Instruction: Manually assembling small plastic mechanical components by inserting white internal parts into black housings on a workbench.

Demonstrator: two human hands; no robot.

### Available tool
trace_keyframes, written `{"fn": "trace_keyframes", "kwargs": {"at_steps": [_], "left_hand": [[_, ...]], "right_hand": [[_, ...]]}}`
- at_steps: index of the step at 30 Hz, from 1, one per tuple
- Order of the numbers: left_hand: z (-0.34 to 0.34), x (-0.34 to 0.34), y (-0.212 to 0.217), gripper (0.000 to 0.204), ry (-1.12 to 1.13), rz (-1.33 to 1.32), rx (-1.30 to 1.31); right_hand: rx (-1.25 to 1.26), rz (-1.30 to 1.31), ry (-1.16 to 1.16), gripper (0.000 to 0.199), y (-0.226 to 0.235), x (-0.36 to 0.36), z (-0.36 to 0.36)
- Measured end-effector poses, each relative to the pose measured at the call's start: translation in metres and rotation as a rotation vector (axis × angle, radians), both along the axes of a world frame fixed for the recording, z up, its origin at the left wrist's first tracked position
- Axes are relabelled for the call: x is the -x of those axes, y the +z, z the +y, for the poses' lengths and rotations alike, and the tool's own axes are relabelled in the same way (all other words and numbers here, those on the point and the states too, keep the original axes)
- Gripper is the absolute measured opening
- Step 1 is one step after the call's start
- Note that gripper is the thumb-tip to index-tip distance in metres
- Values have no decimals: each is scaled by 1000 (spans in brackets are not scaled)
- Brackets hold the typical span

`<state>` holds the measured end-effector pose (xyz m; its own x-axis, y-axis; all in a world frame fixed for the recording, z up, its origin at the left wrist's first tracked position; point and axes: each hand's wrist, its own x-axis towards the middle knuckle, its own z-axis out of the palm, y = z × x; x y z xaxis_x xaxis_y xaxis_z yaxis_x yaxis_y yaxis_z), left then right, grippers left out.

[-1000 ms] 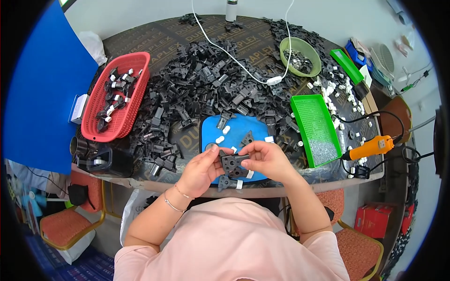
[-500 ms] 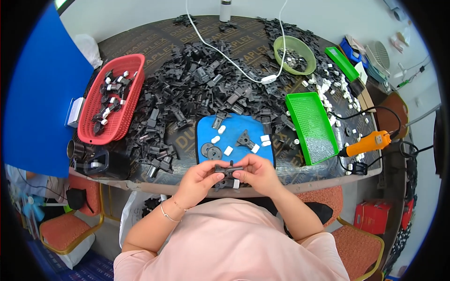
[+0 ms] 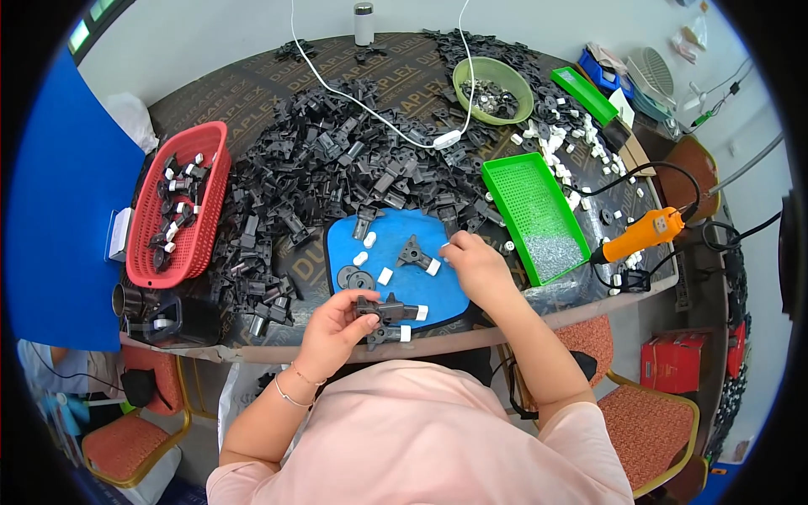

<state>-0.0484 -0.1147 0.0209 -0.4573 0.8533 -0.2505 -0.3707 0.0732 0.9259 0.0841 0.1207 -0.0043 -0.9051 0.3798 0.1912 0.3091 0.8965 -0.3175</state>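
Note:
My left hand [image 3: 338, 331] is closed on a black plastic part [image 3: 385, 308] with a white piece at its right end, over the near edge of a blue mat [image 3: 341, 244]. Just below it is a second black part [image 3: 383, 335] with a white end; whether the hand holds that too, I cannot tell. At the mat's right edge my right hand [image 3: 480, 269] pinches a small white plastic piece, mostly hidden by the fingers. Between the hands, another black part [image 3: 412, 252] with a white end lies on the mat, near loose white pieces [image 3: 385, 276] and black discs [image 3: 358, 279].
Black parts [image 3: 337, 151] are heaped beyond the mat. A red basket [image 3: 215, 202] stands left; a green tray [image 3: 505, 198] of small metal bits and an orange electric screwdriver [image 3: 644, 236] lie right. Farther back are a yellow-green bowl [image 3: 526, 105] and a white cable [image 3: 362, 71].
My right hand has let go of the black part and moved right to the white pieces at the mat's edge. My left hand keeps the part. The whole view has shifted slightly.

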Motion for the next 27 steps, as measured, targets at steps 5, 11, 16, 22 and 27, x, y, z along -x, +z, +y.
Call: {"fn": "trace_keyframes", "kwargs": {"at_steps": [5, 11, 16, 22, 27], "left_hand": [[13, 4, -1, 28, -1, 109, -81], [59, 1, 11, 29, -253, 624, 105], [93, -10, -1, 30, -420, 952, 5], [104, -28, 1, 24, -477, 1241, 48], [115, -57, 6, 18, -580, 1649, 178]], "right_hand": [[557, 144, -114, 27, 6, -9, -8], [733, 30, -136, 24, -6, -27, -23], [540, 145, -111, 25, -19, -34, -19], [552, 115, -126, 28, -21, -34, -18], [597, 131, -91, 23, -23, -32, -15]]}}
